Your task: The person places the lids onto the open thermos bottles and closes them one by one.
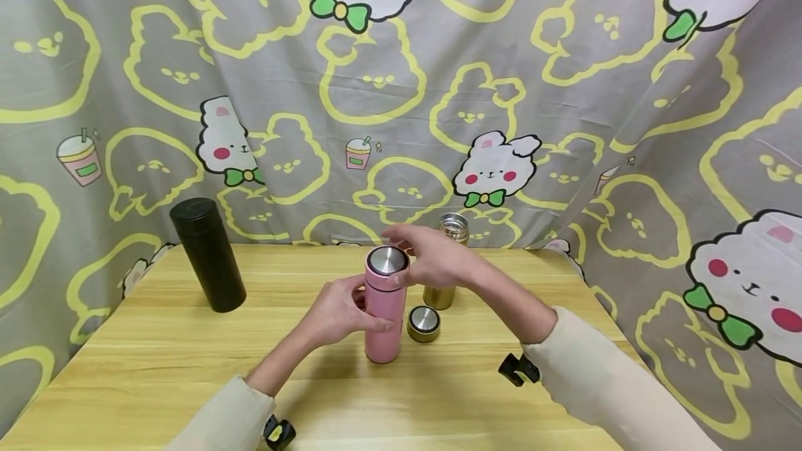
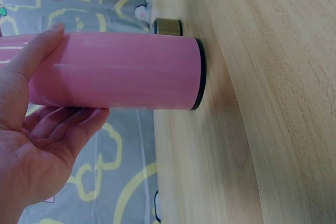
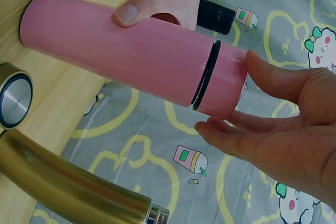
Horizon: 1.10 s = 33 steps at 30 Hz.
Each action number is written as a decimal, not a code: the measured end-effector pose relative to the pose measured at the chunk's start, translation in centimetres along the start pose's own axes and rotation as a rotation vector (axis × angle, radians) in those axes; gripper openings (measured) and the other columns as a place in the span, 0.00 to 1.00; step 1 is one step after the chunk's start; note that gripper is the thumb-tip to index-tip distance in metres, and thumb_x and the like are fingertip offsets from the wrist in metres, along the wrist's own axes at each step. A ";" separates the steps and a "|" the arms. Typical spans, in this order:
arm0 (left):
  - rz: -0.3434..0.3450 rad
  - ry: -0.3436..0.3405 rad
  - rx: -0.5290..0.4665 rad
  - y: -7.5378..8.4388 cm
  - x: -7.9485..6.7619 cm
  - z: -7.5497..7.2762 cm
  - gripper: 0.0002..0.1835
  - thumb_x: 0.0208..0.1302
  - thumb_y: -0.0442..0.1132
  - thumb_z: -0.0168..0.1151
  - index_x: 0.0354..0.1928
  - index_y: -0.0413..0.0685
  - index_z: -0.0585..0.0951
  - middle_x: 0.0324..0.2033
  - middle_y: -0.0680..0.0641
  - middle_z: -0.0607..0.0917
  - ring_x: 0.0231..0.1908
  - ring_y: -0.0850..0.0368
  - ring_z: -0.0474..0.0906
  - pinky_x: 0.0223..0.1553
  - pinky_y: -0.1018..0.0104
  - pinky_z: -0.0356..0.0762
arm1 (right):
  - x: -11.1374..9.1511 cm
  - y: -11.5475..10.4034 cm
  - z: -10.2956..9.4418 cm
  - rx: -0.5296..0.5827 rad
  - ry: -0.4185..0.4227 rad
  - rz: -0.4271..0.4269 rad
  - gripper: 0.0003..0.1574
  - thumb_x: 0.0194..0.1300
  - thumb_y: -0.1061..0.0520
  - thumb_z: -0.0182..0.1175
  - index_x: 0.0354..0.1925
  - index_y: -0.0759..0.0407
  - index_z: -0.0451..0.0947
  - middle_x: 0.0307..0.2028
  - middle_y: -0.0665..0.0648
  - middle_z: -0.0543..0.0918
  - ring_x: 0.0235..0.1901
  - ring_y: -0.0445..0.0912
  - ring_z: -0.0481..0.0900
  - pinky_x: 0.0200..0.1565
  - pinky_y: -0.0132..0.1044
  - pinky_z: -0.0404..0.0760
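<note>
A pink thermos (image 1: 383, 346) stands upright on the wooden table, its lid (image 1: 386, 260) having a brushed steel top. My left hand (image 1: 335, 313) holds the body, thumb across the front and fingers around the far side. At the top, my right hand (image 1: 438, 256) grips the lid between thumb and fingertips, as the right wrist view shows. A black ring (image 3: 206, 75) marks the seam between lid and body. Just right of the thermos lies a gold cap (image 1: 424, 323). Behind it a gold thermos (image 1: 440, 297) stands uncapped, partly hidden by my right hand.
A tall black thermos (image 1: 209, 259) stands at the left on the wooden table (image 1: 301, 402). Behind the table hangs a grey curtain (image 1: 388, 193) with cartoon prints, and it continues along both sides.
</note>
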State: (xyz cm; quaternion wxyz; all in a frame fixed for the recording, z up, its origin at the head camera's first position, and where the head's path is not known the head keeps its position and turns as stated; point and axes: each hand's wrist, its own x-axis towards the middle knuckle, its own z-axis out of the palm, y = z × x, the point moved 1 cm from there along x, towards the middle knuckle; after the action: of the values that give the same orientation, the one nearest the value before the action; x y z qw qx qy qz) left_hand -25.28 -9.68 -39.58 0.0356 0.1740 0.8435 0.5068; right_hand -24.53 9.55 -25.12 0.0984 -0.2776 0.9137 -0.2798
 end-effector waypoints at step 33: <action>-0.002 -0.007 0.016 0.1 0.0 -0.1 0.35 0.39 0.55 0.86 0.52 0.58 0.83 0.39 0.57 0.90 0.41 0.62 0.87 0.45 0.61 0.84 | 0.2 -0.3 -0.1 0.037 -0.030 0.018 0.44 0.60 0.64 0.70 0.72 0.58 0.66 0.65 0.60 0.77 0.64 0.53 0.76 0.64 0.49 0.76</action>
State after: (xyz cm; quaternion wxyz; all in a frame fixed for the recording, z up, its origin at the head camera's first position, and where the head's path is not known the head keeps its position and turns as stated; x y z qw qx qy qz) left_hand -25.31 -9.67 -39.47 0.0378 0.1753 0.8475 0.4995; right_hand -24.61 9.30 -24.92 0.1198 -0.2718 0.9093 -0.2914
